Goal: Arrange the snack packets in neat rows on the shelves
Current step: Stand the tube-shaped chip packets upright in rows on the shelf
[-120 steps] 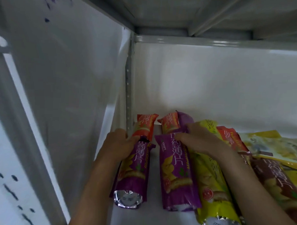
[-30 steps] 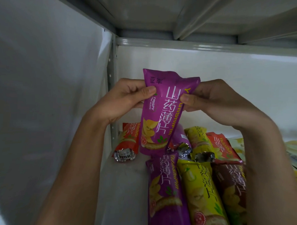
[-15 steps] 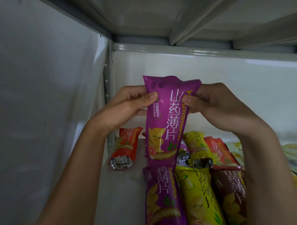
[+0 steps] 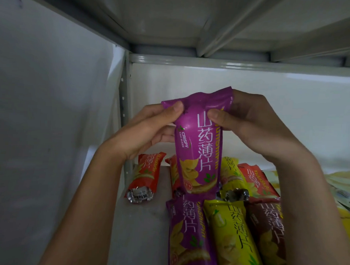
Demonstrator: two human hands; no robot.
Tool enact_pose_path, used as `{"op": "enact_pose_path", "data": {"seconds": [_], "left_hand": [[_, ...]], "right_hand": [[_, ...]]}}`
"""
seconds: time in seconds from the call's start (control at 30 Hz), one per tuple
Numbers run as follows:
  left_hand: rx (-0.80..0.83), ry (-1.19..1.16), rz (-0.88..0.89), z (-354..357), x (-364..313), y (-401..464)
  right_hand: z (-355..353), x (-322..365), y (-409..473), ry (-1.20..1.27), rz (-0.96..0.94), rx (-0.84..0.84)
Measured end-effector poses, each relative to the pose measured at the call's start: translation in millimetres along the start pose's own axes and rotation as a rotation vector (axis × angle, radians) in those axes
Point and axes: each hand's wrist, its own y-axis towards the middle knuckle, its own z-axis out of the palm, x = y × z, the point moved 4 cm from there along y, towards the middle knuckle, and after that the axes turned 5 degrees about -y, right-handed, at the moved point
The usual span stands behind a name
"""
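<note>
A purple snack packet [image 4: 197, 151] hangs upright above the shelf, held at its crumpled top edge. My left hand [image 4: 148, 129] pinches its top left corner and my right hand [image 4: 252, 123] pinches its top right. Below it on the grey shelf floor [image 4: 143, 226] lie a second purple packet [image 4: 188, 238], a yellow packet [image 4: 234, 237] and a brown packet [image 4: 268, 230] side by side. Behind them lie an orange packet [image 4: 145, 176] at the left, another yellow one [image 4: 231, 174] and a red one [image 4: 255, 180].
The shelf's white side wall [image 4: 47, 128] is close on the left, with a perforated upright post [image 4: 123, 102] at the back corner. The shelf above [image 4: 193, 24] sits low overhead. More yellow packets [image 4: 342, 189] lie at the far right.
Both hands have lowered the purple packet slightly and squeezed its top edge, which is now crumpled. Four seconds ago both hands rested on packets lying on the shelf.
</note>
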Motion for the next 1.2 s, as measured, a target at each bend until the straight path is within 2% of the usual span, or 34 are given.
{"op": "enact_pose_path", "data": {"seconds": [0.1, 0.3, 0.47, 0.73, 0.93, 1.07, 1.2], "left_hand": [[-0.056, 0.060, 0.014, 4.3, 1.0, 3.1], [-0.085, 0.052, 0.023, 0.4, 0.6, 1.9], [-0.087, 0.103, 0.031, -2.5, -1.8, 0.0], [-0.112, 0.163, 0.069, -2.4, -5.2, -1.9], [-0.159, 0.187, 0.098, -1.3, -10.1, -3.2], [-0.205, 0.221, 0.143, 0.5, -16.2, -6.1], [-0.206, 0.211, 0.151, 3.6, -18.7, -6.2]], "right_hand": [[0.2, -1.1, 0.0, -0.035, -0.003, 0.004], [4.8, 1.5, -1.4, 0.071, 0.073, 0.061], [10.6, 5.6, 1.2, 0.087, 0.073, 0.007], [14.0, 11.2, 4.4, 0.243, 0.109, -0.072], [15.8, 8.9, 5.3, 0.217, 0.178, -0.087], [20.9, 1.3, 4.1, 0.244, 0.249, -0.039], [19.7, -2.9, 5.1, 0.218, 0.213, -0.081]]}}
